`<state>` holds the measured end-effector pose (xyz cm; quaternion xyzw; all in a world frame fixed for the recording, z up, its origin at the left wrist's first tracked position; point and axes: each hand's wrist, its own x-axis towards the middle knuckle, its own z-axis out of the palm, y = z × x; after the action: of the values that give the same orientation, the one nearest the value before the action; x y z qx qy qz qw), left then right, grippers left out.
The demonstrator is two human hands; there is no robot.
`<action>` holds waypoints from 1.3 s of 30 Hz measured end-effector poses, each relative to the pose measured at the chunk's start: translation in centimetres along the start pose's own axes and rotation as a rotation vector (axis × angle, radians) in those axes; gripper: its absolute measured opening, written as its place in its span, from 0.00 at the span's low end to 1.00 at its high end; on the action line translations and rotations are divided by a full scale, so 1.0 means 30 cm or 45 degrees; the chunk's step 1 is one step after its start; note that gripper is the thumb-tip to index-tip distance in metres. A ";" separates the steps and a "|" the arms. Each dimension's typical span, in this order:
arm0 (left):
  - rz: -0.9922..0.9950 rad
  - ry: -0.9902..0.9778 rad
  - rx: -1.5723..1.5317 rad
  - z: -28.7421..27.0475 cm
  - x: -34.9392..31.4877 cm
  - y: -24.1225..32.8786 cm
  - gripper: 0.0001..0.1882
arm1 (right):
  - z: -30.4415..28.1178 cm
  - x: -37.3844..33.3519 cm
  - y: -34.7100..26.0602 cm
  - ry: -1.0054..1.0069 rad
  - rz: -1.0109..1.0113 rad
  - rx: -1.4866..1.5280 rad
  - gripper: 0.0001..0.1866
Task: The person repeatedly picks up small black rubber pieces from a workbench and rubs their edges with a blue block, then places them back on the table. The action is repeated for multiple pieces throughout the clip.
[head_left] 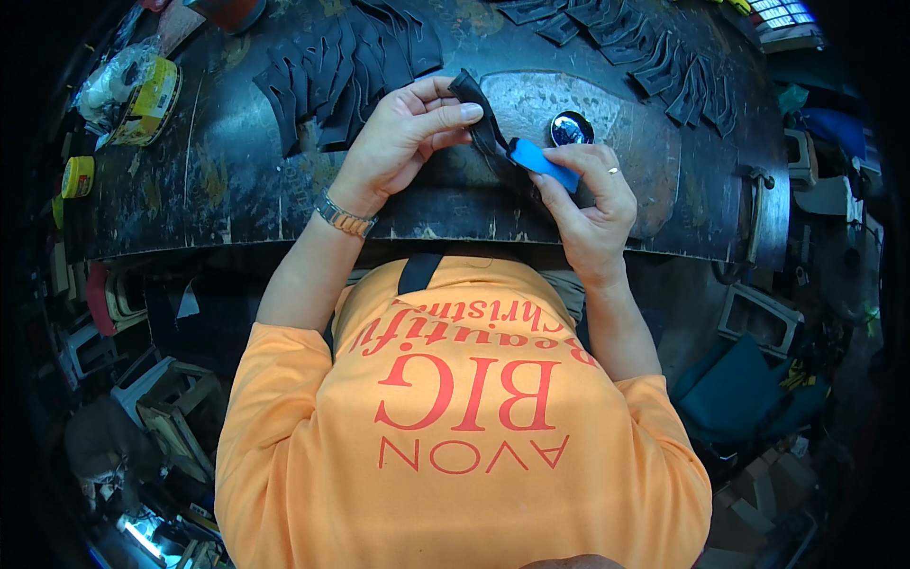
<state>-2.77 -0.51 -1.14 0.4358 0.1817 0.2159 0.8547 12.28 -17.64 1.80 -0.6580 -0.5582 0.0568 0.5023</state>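
Observation:
In my left hand [406, 137] a dark, bent strip of leather-like material [486, 121] is pinched between thumb and fingers, its upper end pointing away from me. My right hand [594, 199] grips a small blue foam pad [547, 165] between thumb and fingers. The pad's left end is blackened and lies against or very near the strip; the exact contact cannot be made out. Just beyond my right fingers sits a small round dish [572, 127] with something dark and glossy in it. A worn grey plate [531, 95] lies under the dish and behind the strip.
Black cut pieces [346, 71] lie in overlapping rows at the far left, and more black pieces [664, 66] fan out at the far right. A yellow container [152, 100] with clear plastic and a small yellow tin [78, 177] stand at the dark table's [256, 204] left edge.

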 end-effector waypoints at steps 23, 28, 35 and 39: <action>0.273 -0.037 -0.214 0.055 -0.065 0.023 0.12 | -0.063 0.028 0.011 0.223 0.908 1.564 0.13; 0.447 -0.268 -0.074 0.073 -0.068 0.007 0.16 | -0.046 0.039 0.036 0.230 0.883 1.651 0.12; 0.714 -0.319 1.516 -0.004 -0.045 0.101 0.14 | -0.072 0.065 0.058 0.033 0.629 1.465 0.11; 0.313 -0.298 0.930 -0.031 0.002 0.129 0.08 | -0.070 0.085 0.049 -0.091 0.560 1.393 0.12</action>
<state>-4.00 2.20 1.51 0.7509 0.0945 0.1866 0.6264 15.57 -16.69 3.00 -0.4014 -0.3147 0.4613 0.7260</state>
